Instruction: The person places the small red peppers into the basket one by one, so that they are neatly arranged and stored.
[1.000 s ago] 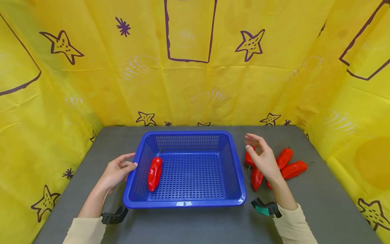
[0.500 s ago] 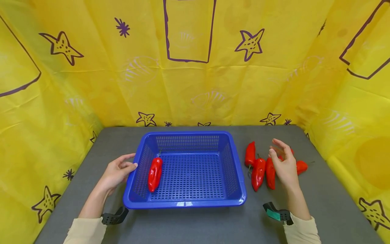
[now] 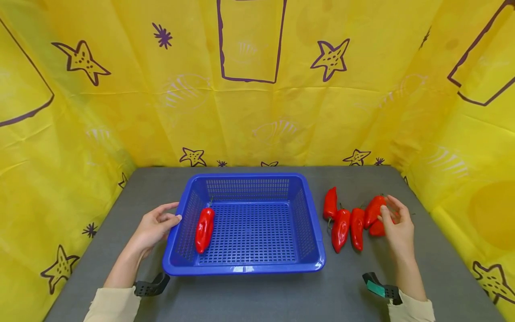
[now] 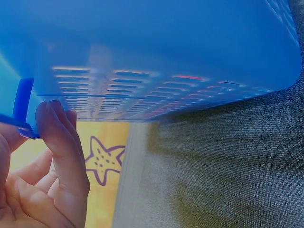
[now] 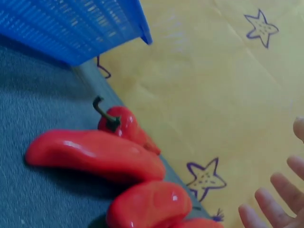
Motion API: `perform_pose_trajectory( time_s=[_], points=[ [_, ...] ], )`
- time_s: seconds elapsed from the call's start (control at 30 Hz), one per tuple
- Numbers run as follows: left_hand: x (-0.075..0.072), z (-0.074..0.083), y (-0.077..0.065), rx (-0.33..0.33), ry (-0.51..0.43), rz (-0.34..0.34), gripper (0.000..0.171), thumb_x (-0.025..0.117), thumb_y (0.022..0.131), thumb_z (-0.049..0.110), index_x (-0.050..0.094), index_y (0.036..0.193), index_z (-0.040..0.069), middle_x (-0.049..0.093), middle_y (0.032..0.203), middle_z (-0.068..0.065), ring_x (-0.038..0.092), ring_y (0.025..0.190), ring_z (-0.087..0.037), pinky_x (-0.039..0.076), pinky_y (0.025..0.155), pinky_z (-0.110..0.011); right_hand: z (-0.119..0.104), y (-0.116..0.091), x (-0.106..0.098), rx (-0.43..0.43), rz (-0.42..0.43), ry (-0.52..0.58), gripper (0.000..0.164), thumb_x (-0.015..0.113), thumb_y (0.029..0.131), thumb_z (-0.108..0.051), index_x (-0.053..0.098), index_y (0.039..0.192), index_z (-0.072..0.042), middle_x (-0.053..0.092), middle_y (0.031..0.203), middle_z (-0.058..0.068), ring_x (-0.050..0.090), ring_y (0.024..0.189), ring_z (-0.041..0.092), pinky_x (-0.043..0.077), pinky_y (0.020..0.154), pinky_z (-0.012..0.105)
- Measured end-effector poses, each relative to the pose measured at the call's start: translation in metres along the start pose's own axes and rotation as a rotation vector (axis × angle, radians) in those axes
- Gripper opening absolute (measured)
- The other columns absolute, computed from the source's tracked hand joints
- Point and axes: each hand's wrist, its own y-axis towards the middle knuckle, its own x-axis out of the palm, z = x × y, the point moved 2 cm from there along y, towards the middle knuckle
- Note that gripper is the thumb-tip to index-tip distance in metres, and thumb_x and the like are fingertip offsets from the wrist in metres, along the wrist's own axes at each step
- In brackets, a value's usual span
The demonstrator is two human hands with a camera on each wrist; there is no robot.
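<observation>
A blue plastic basket [image 3: 243,269] stands in the middle of the table, with one red pepper [image 3: 204,230] lying along its left side. My left hand [image 3: 150,228] pinches the basket's left rim, thumb on one side and fingers on the other, as the left wrist view shows. Several more red peppers [image 3: 341,229] lie to the right of the basket. Over the farthest right ones hovers my right hand [image 3: 402,230], overlapping a pepper [image 3: 377,229]. In the right wrist view its fingers [image 5: 285,190] are spread apart and hold nothing.
The grey table [image 3: 273,297] reaches back to a yellow cloth [image 3: 249,125] printed with starfish, which also hangs at both sides. Dark straps [image 3: 152,286] are worn on both wrists.
My right hand has moved rightward across the row of peppers, from beside the basket to the rightmost ones, uncovering the peppers it passed. The left hand and basket stay put.
</observation>
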Motion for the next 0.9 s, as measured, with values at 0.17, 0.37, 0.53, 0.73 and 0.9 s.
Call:
perform_pose_trajectory(
  time_s=[0.17, 0.37, 0.53, 0.73, 0.9],
  points=[
    [0.001, 0.000, 0.001, 0.007, -0.001, -0.009, 0.063, 0.061, 0.088, 0.032, 0.034, 0.140, 0.008, 0.063, 0.103, -0.016, 0.065, 0.081, -0.022, 0.056, 0.071, -0.038, 0.008, 0.001, -0.013, 0.029, 0.030, 0.038, 0.046, 0.056, 0.091, -0.016, 0.043, 0.134, -0.012, 0.047, 0.122, -0.002, 0.051, 0.096, 0.002, 0.046, 0.071, 0.004],
    [0.001, 0.000, 0.000, 0.003, -0.004, -0.004, 0.062, 0.061, 0.088, 0.032, 0.034, 0.140, 0.009, 0.064, 0.102, -0.015, 0.065, 0.080, -0.021, 0.056, 0.071, -0.037, 0.017, 0.003, -0.025, 0.094, 0.090, 0.015, 0.049, 0.057, 0.091, -0.023, 0.041, 0.136, -0.013, 0.045, 0.127, 0.002, 0.048, 0.094, 0.000, 0.045, 0.069, 0.004],
    [0.000, 0.000, 0.000, -0.004, -0.009, 0.000, 0.063, 0.061, 0.088, 0.031, 0.034, 0.140, 0.009, 0.063, 0.103, -0.015, 0.066, 0.081, -0.022, 0.056, 0.070, -0.037, 0.027, 0.006, -0.035, 0.153, 0.130, -0.074, 0.053, 0.056, 0.090, -0.031, 0.039, 0.138, -0.016, 0.042, 0.133, 0.004, 0.048, 0.093, -0.002, 0.044, 0.064, 0.003],
    [0.000, -0.001, 0.000, -0.002, -0.001, 0.003, 0.063, 0.061, 0.089, 0.032, 0.033, 0.140, 0.009, 0.064, 0.103, -0.015, 0.066, 0.081, -0.022, 0.056, 0.070, -0.037, 0.033, 0.007, -0.041, 0.260, 0.146, -0.208, 0.055, 0.051, 0.091, -0.036, 0.034, 0.142, -0.021, 0.032, 0.146, 0.008, 0.042, 0.118, 0.016, 0.038, 0.062, 0.000],
    [0.000, -0.001, 0.000, -0.001, -0.004, 0.001, 0.063, 0.061, 0.088, 0.032, 0.034, 0.140, 0.009, 0.064, 0.101, -0.014, 0.065, 0.080, -0.022, 0.056, 0.070, -0.037, 0.037, 0.008, -0.044, 0.288, 0.160, -0.277, 0.058, 0.048, 0.091, -0.040, 0.032, 0.143, -0.021, 0.029, 0.148, 0.010, 0.038, 0.127, 0.025, 0.039, 0.072, 0.004]
  ],
)
